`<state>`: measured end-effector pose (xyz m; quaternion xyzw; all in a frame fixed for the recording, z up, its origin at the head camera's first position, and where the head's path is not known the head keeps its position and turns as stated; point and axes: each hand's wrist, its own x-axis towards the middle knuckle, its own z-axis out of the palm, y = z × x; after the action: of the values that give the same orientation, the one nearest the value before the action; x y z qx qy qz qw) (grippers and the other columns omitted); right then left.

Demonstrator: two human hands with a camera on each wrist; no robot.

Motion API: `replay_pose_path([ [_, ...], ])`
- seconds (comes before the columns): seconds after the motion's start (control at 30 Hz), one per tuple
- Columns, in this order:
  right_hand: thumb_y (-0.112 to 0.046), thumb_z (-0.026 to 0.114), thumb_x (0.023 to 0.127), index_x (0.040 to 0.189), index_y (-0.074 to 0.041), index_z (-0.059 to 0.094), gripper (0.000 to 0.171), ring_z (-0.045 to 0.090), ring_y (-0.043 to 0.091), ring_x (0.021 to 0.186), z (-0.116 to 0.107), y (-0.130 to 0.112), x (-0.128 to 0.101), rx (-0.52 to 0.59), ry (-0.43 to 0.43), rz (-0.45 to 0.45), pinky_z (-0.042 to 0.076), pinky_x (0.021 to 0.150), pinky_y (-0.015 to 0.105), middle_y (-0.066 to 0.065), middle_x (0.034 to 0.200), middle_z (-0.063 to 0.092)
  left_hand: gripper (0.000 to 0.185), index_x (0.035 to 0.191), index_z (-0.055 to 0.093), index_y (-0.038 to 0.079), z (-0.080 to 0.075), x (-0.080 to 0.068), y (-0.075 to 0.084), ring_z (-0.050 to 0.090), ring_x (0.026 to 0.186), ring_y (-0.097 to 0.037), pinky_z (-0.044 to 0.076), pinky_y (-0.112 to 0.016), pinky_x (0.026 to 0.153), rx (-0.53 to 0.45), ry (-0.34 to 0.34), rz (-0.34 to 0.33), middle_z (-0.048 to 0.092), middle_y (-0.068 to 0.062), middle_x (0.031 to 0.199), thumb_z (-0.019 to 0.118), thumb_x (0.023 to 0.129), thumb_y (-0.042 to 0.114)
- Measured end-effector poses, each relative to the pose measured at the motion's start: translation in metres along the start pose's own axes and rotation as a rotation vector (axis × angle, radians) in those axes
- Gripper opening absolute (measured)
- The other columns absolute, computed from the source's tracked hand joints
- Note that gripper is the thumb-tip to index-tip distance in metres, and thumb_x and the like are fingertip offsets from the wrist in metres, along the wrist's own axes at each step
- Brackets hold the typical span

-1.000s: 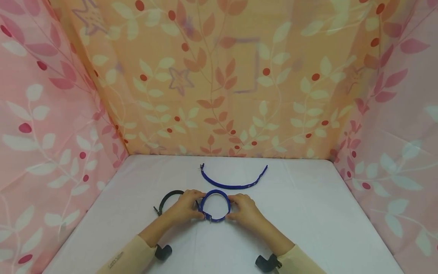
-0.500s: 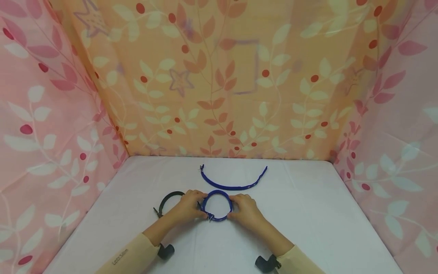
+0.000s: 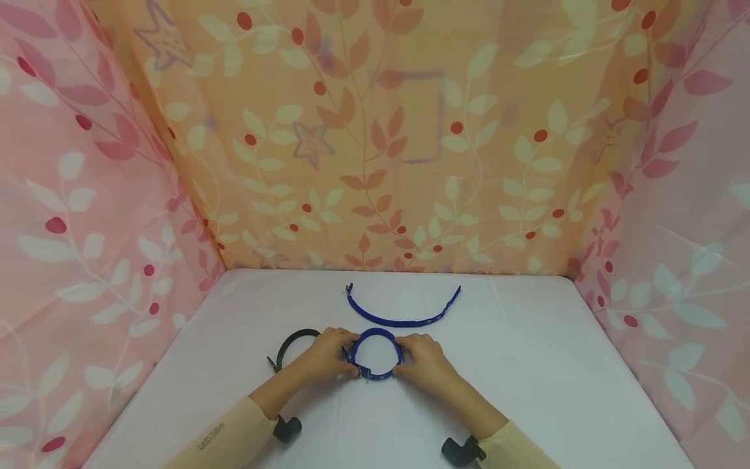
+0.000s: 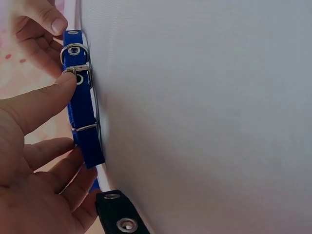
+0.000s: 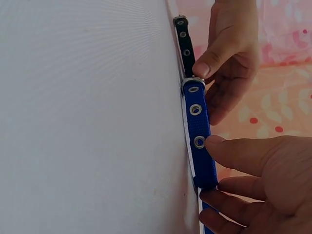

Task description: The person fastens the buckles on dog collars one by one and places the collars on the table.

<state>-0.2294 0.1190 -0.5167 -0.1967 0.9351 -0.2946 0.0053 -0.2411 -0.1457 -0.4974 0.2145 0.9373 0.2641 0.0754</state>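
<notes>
Your left hand [image 3: 324,355] pinched the blue loop [image 3: 375,354] at its left side, thumb pressed by the buckle [image 4: 75,61], a detail only the left wrist view showed. Your right hand [image 3: 423,359] pinched the loop's right side, thumb on an eyelet in the right wrist view. The loop stood between both hands on the table [image 3: 527,365]. A black strap [image 3: 291,341] lay just behind your left hand; an open blue strap [image 3: 402,314] lay farther back.
</notes>
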Motion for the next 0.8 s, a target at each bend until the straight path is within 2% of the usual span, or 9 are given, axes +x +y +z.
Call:
replay_pose_path([
  [0.27, -0.026, 0.087, 0.081, 0.133, -0.003, 0.066, 0.060, 0.057, 0.037, 0.124, -0.003, 0.004, 0.000, -0.030, -0.030, 0.000, 0.041, 0.107, 0.059, 0.015, 0.130, 0.067, 0.075, 0.140, 0.060, 0.004, 0.001, 0.001, 0.004, 0.053, 0.125, -0.030, 0.046, -0.050, 0.107, 0.001, -0.030, -0.012, 0.065, -0.011, 0.132, 0.091, 0.077, 0.031],
  [0.5, -0.027, 0.086, 0.082, 0.132, -0.006, 0.067, 0.057, 0.058, 0.034, 0.124, -0.010, 0.007, -0.004, -0.023, -0.007, 0.019, 0.044, 0.107, 0.056, 0.012, 0.130, 0.068, 0.074, 0.141, 0.060, 0.007, -0.004, 0.002, 0.011, 0.052, 0.127, -0.030, 0.046, -0.050, 0.108, 0.007, -0.042, -0.041, 0.065, -0.010, 0.133, 0.090, 0.079, 0.033],
  [0.63, -0.028, 0.083, 0.086, 0.132, -0.010, 0.068, 0.051, 0.059, 0.031, 0.124, -0.018, 0.007, -0.009, -0.005, 0.018, 0.068, 0.047, 0.106, 0.052, 0.006, 0.128, 0.069, 0.071, 0.142, 0.059, 0.009, -0.014, 0.003, 0.016, 0.050, 0.132, -0.031, 0.045, -0.053, 0.110, 0.013, -0.013, -0.062, 0.061, -0.009, 0.139, 0.088, 0.082, 0.033],
  [0.8, -0.027, 0.080, 0.090, 0.128, -0.012, 0.070, 0.043, 0.060, 0.028, 0.123, -0.032, 0.008, -0.009, 0.043, 0.090, 0.113, 0.048, 0.106, 0.049, 0.002, 0.123, 0.071, 0.066, 0.142, 0.060, 0.011, -0.031, 0.005, 0.023, 0.050, 0.133, -0.031, 0.045, -0.053, 0.110, -0.003, 0.045, -0.076, 0.061, -0.009, 0.140, 0.087, 0.083, 0.026],
])
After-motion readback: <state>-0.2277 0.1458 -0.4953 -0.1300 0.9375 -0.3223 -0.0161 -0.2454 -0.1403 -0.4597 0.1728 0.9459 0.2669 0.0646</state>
